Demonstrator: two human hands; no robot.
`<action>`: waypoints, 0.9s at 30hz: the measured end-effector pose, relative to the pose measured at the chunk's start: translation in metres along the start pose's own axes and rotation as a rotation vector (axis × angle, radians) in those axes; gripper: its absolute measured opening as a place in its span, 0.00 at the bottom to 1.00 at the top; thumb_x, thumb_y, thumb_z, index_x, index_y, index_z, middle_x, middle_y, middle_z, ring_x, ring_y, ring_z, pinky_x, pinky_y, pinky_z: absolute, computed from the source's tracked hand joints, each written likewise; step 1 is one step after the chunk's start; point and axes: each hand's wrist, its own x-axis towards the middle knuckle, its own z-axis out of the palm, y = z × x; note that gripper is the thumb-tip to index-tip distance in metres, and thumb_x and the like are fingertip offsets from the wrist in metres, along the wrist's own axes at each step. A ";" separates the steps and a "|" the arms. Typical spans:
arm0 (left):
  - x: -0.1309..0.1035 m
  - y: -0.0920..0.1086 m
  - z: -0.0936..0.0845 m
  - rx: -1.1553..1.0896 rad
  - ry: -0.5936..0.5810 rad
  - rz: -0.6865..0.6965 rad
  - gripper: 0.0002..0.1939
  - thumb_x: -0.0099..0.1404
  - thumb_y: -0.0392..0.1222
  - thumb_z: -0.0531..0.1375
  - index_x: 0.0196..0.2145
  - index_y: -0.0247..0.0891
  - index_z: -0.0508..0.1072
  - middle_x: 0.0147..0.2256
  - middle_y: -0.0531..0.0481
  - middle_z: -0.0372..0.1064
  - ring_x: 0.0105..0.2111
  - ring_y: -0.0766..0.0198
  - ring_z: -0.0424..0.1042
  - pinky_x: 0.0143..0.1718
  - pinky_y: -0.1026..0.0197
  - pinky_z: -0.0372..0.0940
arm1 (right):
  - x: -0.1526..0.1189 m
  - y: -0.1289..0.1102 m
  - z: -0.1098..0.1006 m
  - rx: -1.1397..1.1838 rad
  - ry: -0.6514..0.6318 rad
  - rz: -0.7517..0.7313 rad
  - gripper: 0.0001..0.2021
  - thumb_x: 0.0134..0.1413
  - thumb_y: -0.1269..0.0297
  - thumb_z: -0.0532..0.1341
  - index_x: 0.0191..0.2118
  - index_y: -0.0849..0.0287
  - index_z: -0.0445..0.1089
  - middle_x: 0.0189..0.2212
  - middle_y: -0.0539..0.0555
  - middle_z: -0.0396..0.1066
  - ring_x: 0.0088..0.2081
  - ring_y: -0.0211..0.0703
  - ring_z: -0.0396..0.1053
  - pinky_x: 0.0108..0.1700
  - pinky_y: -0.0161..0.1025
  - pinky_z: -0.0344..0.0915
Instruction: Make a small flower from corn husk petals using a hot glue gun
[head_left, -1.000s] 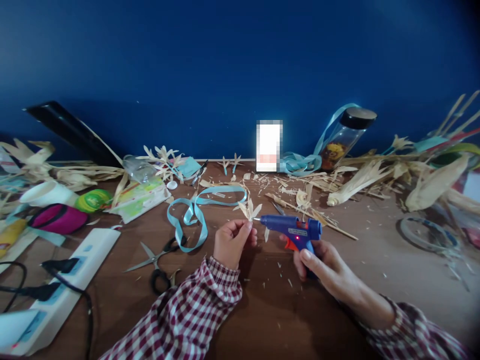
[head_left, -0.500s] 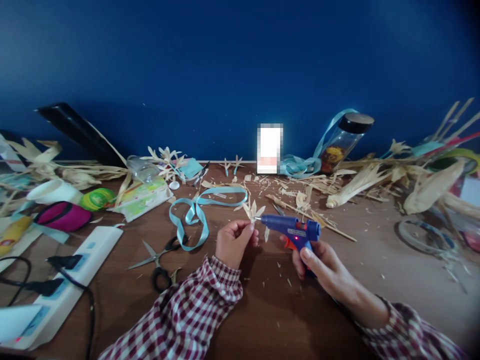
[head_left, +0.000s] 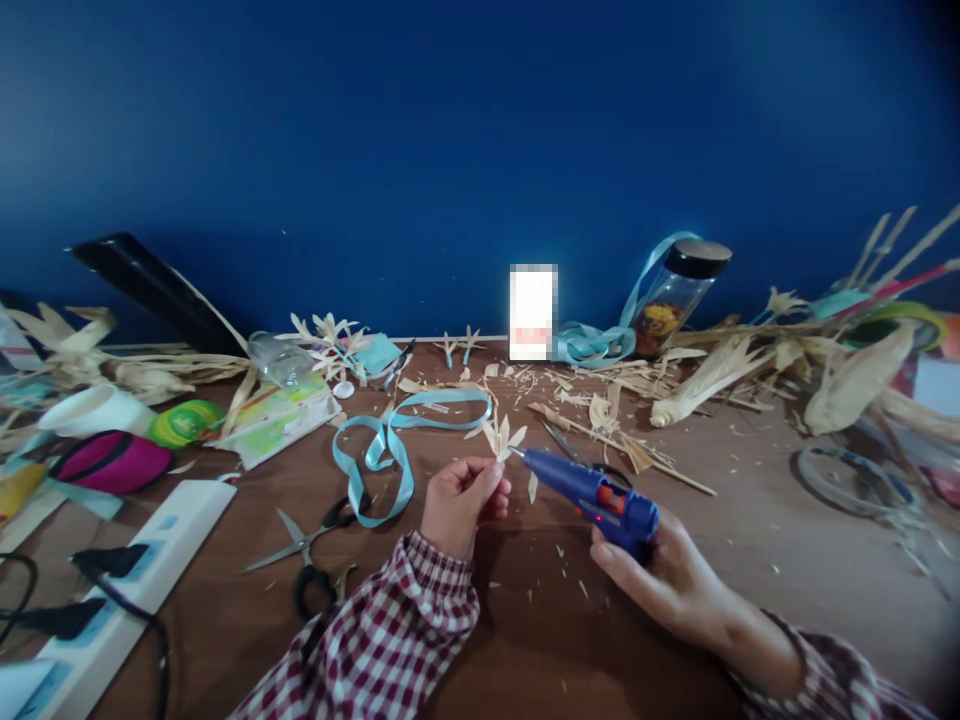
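My left hand (head_left: 463,500) pinches the base of a small pale corn husk flower (head_left: 499,436), its pointed petals spread upward. Wrapped round the handle of a blue hot glue gun (head_left: 577,484) is my right hand (head_left: 671,580). The gun's metal nozzle points left and sits close to the flower's base; I cannot tell whether it touches. A red light glows on the gun's side. Left of my left hand lie open black-handled scissors (head_left: 304,545) and a looped light blue ribbon (head_left: 405,470).
A white power strip (head_left: 142,590) with black plugs and cords lies at left. Along the blue wall are a lit phone-like screen (head_left: 532,310), a black-lidded jar (head_left: 679,295), husk flowers (head_left: 330,335) and dried husks (head_left: 712,375). Husk scraps litter the brown table (head_left: 540,640).
My right hand has turned the glue gun so its back end drops lower and right, with the nozzle still near the flower. My left hand keeps its pinch. The view has tilted slightly upward.
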 end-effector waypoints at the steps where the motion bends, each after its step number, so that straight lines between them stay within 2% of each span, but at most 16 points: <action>1: -0.001 0.000 0.001 0.004 0.000 0.003 0.17 0.43 0.46 0.69 0.26 0.31 0.71 0.18 0.52 0.70 0.15 0.73 0.65 0.16 0.71 0.63 | 0.000 -0.001 0.000 -0.049 0.002 -0.020 0.05 0.53 0.66 0.57 0.37 0.58 0.64 0.20 0.47 0.61 0.20 0.35 0.57 0.22 0.32 0.55; 5: -0.003 0.000 0.003 0.010 0.018 0.052 0.17 0.42 0.47 0.69 0.26 0.31 0.72 0.18 0.54 0.69 0.16 0.73 0.65 0.16 0.71 0.63 | 0.002 -0.001 0.000 -0.225 -0.052 -0.180 0.21 0.48 0.71 0.57 0.50 0.56 0.59 0.28 0.51 0.69 0.25 0.39 0.64 0.27 0.34 0.60; 7: -0.003 0.000 0.003 0.022 0.020 0.062 0.18 0.41 0.47 0.69 0.26 0.32 0.72 0.18 0.54 0.68 0.17 0.72 0.66 0.17 0.70 0.65 | 0.003 0.001 0.001 -0.280 -0.084 -0.249 0.24 0.47 0.71 0.57 0.52 0.55 0.58 0.32 0.53 0.71 0.29 0.42 0.67 0.31 0.37 0.62; 10: -0.001 0.000 0.002 0.033 0.003 0.058 0.18 0.40 0.47 0.69 0.26 0.32 0.73 0.19 0.53 0.68 0.18 0.70 0.66 0.18 0.68 0.66 | 0.004 0.006 0.002 -0.305 -0.085 -0.276 0.22 0.48 0.69 0.57 0.52 0.55 0.58 0.34 0.54 0.72 0.31 0.44 0.69 0.33 0.39 0.63; 17: 0.002 -0.003 -0.001 0.036 -0.008 0.028 0.16 0.44 0.47 0.68 0.28 0.32 0.73 0.21 0.53 0.69 0.18 0.73 0.65 0.19 0.69 0.65 | 0.008 0.012 0.002 -0.266 0.008 -0.296 0.20 0.50 0.71 0.57 0.51 0.56 0.60 0.38 0.55 0.72 0.36 0.43 0.70 0.37 0.37 0.64; 24: 0.001 -0.003 -0.001 0.016 0.004 -0.002 0.16 0.43 0.46 0.68 0.26 0.32 0.73 0.20 0.54 0.68 0.17 0.73 0.64 0.18 0.69 0.64 | 0.012 0.014 -0.004 -0.328 -0.015 -0.379 0.18 0.51 0.70 0.56 0.49 0.58 0.61 0.32 0.55 0.70 0.32 0.45 0.67 0.33 0.40 0.63; 27: 0.000 -0.001 0.000 0.008 0.010 -0.004 0.16 0.43 0.46 0.68 0.26 0.32 0.73 0.20 0.54 0.68 0.17 0.73 0.64 0.18 0.70 0.64 | 0.013 0.017 -0.008 -0.339 -0.057 -0.367 0.18 0.52 0.71 0.55 0.50 0.57 0.61 0.35 0.55 0.70 0.33 0.45 0.65 0.35 0.42 0.62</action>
